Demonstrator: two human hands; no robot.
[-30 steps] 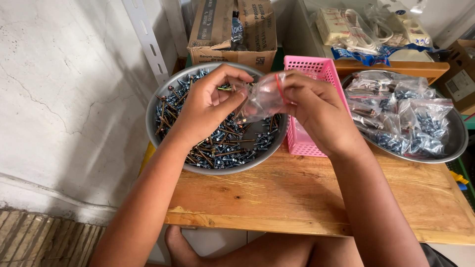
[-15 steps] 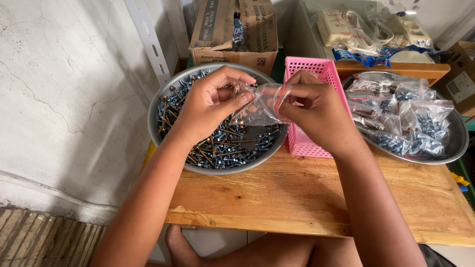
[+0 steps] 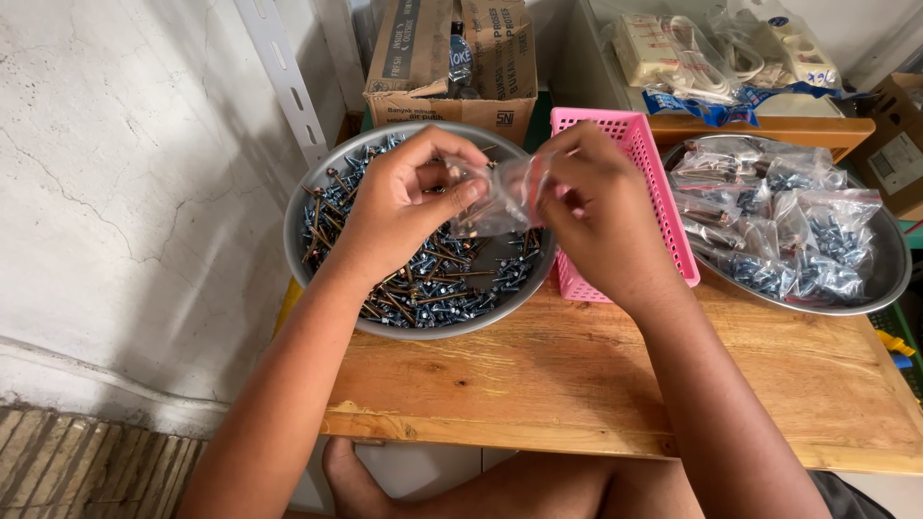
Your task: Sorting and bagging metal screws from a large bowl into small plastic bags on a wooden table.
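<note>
My left hand (image 3: 409,197) and right hand (image 3: 601,207) pinch a small clear plastic bag (image 3: 500,197) between them, above the round metal basin of loose screws (image 3: 423,279). Many screws remain unbagged there. On the wooden counter (image 3: 596,375), the metal tray of filled bags (image 3: 779,231) already holds a good pile.

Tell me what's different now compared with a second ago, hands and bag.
Little changed. The left hand and right hand hold the small clear plastic bag between them over the metal bowl of screws, as before; the fingers shifted slightly at the bag's mouth. The pink basket, the tray of filled bags and the wooden table stayed put.
</note>
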